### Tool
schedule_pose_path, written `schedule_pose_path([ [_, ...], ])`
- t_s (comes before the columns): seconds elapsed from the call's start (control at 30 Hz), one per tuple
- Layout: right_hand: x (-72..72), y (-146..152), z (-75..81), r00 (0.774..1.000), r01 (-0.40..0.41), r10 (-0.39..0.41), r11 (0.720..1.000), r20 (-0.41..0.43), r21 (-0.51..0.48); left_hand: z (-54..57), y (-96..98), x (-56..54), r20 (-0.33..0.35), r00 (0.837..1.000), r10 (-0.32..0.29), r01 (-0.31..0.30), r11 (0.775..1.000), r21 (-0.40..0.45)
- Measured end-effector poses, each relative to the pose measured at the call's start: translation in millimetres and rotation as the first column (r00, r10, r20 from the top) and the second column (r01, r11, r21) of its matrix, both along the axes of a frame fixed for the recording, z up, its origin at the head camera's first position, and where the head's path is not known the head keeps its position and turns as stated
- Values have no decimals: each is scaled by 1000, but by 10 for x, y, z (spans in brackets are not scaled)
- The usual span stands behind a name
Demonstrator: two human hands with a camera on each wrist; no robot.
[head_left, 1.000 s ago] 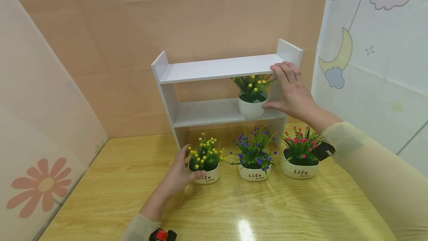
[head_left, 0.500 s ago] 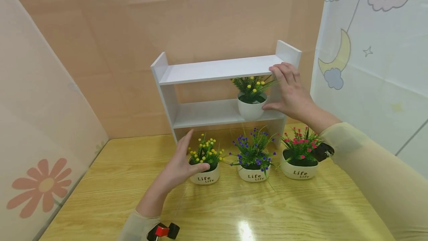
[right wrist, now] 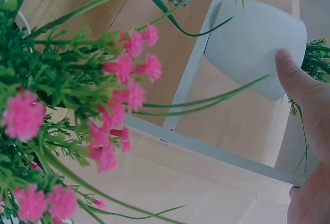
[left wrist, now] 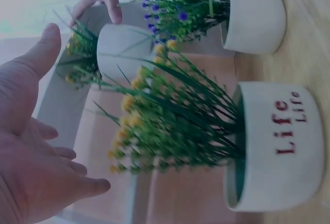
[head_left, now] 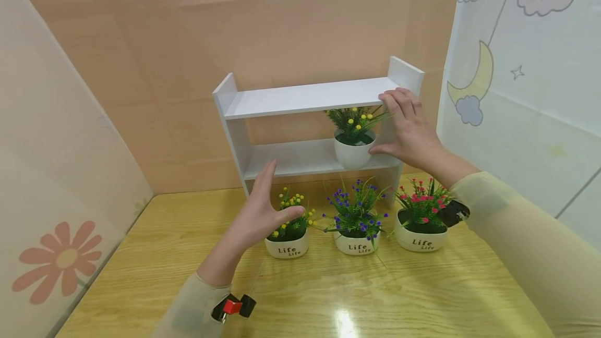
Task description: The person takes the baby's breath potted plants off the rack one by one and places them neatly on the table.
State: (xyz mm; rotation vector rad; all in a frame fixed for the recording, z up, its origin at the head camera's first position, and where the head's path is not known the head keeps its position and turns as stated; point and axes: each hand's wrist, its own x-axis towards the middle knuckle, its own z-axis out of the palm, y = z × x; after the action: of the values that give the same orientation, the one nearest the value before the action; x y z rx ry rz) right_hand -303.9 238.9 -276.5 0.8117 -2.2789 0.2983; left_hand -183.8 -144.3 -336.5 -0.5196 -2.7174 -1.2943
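Observation:
My left hand (head_left: 260, 215) hovers with fingers and thumb spread, above and left of the oval white pot with yellow flowers (head_left: 287, 248). In the left wrist view, a gap separates this hand from the pot's flowers. My right hand (head_left: 407, 128) is at the right end of the white shelf unit (head_left: 305, 95); its fingertips touch the top board's front edge. Its thumb rests against a round white pot with yellow flowers (head_left: 353, 151) on the middle board. In the right wrist view, the thumb lies on this round pot (right wrist: 252, 43); most fingers are hidden.
On the wooden table (head_left: 155, 260), a pot with purple flowers (head_left: 358, 244) and one with pink-red flowers (head_left: 420, 239) stand right of the left pot. A peach backdrop (head_left: 281, 25) hangs behind the shelf. Printed cloth panels (head_left: 516, 93) flank the table.
My left hand has let go of the left yellow-flower pot and risen above it, moving slightly right and towards the shelf. My right hand and the pots have stayed put.

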Motion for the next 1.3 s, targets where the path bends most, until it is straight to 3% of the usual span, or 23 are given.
schedule_pose_path([
  [0.27, 20, 7, 15, 1000, -2, 2, 1000, 8, -3, 217, 196, -106, -79, 997, -18, 14, 998, -56],
  [0.47, 31, 2, 19, 1000, 3, -3, 1000, 18, -10, 317, 311, -215, -95, 995, -28, 19, 996, -89],
  [1.03, 46, 26, -5, 999, 20, -20, 1000, 41, -10, 455, 655, -558, -98, 993, -71, 61, 993, -96],
  [1.3, 52, 4, 15, 1000, 8, -8, 1000, 20, 0, 455, 773, -679, -47, 997, -54, 50, 995, -83],
])
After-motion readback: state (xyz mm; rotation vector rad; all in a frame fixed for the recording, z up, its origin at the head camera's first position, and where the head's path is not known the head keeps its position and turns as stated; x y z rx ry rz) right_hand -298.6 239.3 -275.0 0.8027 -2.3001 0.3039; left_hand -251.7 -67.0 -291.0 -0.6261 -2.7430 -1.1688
